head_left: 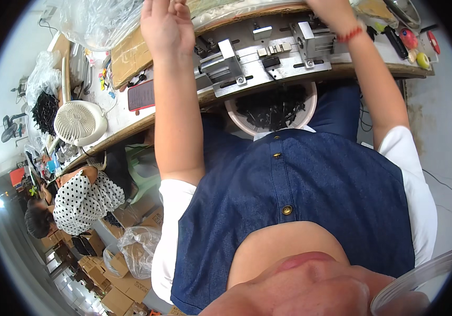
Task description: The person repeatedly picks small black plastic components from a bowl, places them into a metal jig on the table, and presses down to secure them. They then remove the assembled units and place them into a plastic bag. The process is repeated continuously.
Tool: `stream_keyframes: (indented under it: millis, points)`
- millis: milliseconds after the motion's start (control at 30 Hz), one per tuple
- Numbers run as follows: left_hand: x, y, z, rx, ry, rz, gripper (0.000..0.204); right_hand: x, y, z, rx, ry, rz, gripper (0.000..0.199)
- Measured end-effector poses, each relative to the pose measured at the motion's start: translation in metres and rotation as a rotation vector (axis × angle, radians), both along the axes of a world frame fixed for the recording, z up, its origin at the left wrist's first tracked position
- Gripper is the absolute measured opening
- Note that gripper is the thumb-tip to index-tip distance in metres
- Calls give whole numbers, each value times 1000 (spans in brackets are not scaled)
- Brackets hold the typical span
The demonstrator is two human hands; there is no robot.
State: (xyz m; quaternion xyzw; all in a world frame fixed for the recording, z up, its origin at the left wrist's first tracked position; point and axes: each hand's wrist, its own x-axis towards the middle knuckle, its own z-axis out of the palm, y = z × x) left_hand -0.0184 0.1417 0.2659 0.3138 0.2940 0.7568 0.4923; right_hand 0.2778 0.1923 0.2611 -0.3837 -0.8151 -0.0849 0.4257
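Jig (289, 66) is sitting at the desk's (120, 119) near edge; good handling is probably calling for skin kept off its metal corners. Left hand (169, 27) is pointing far, fingers loosely bent, seemingly empty; right hand (335, 12) is hovering at far right, cut off, so I cannot tell its grip.
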Motion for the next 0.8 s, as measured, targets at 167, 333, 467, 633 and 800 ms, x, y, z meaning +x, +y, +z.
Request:
stream_keyframes:
  millis: [167,333,467,633,800]
  points:
    - [56,-87,-11,-33,569,39,10,15,78,-3,-180,-215,-256,15]
    - [77,-125,-75,213,1246,158,26,7,74,-6,-249,-117,-144,18]
    - [85,-123,-92,158,1337,130,20,-5,27,15,-389,225,5,15]
    - [89,-118,-102,221,1371,174,25,-10,-8,24,-491,526,233,18]
    - [89,-122,-97,190,1432,177,29,-10,-43,34,-692,679,417,21]
